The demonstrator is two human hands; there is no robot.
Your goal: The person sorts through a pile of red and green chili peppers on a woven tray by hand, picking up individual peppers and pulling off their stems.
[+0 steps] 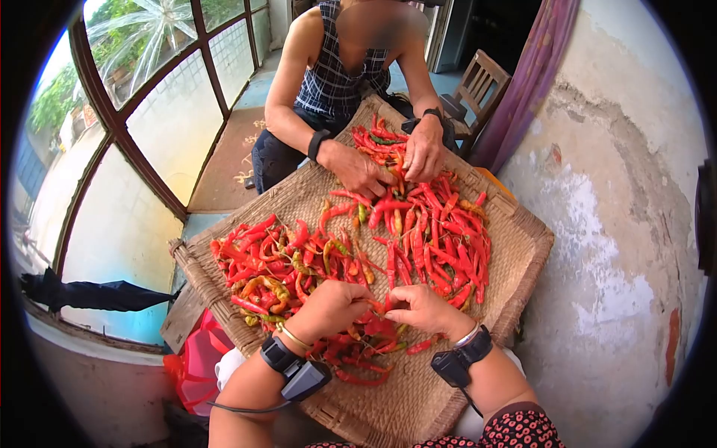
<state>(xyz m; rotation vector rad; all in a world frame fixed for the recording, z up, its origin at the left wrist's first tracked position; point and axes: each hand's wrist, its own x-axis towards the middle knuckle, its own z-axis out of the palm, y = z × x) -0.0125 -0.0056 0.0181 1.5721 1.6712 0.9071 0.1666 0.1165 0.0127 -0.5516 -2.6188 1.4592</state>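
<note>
Red chili peppers [258,254] lie in loose piles on a woven tray [418,381], some of them yellowish or green. My left hand [332,308] is closed in a pinch over the near part of the left pile, on a red pepper. Just to its right, my right hand [424,308] has thumb and finger pressed together at the same small red pepper, between the two hands. A denser pile [448,246] spreads over the tray's right side, beyond my right hand. Both my wrists carry black devices and bracelets.
Across the tray sits another person [340,82], both hands among the far peppers. A wooden chair [478,89] and a purple curtain [534,89] are behind. A worn wall [620,187] stands right; windows, a black umbrella [112,295] and a pink bag [202,366] are left.
</note>
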